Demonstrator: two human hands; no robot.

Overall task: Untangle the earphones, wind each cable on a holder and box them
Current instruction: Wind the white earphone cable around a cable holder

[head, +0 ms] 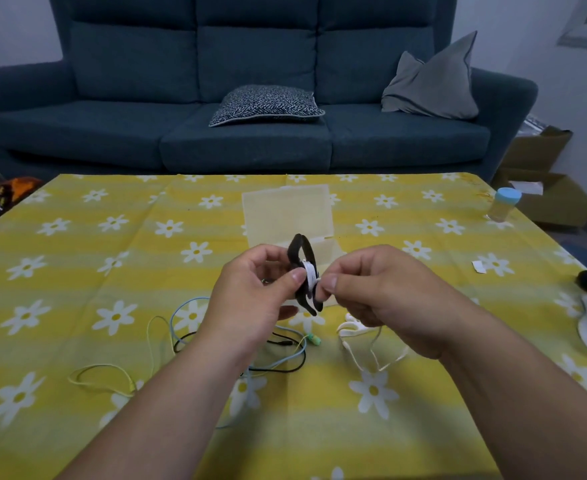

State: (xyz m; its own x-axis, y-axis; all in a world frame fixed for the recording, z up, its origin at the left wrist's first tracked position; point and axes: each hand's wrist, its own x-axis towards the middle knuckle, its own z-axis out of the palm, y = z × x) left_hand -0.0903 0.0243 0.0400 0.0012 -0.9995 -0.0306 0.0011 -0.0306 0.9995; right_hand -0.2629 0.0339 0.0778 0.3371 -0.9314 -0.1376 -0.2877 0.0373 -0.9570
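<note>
Head view: the left grip [250,292] clasps the holder [302,296] above the tabletop [77,271], with the box [287,206] at its 12 o'clock. The right grip [375,289] pinches the cable [309,274] wound on it. I'd judge taut, side-by-side turns wind best, with the holder kept steady.

No readable text, brand or number anywhere, white marks on the flat orange-and-black object [2,199] at nine o'clock too blurred to make out, small white paper slip [478,267] at three o'clock showing no legible print
</note>
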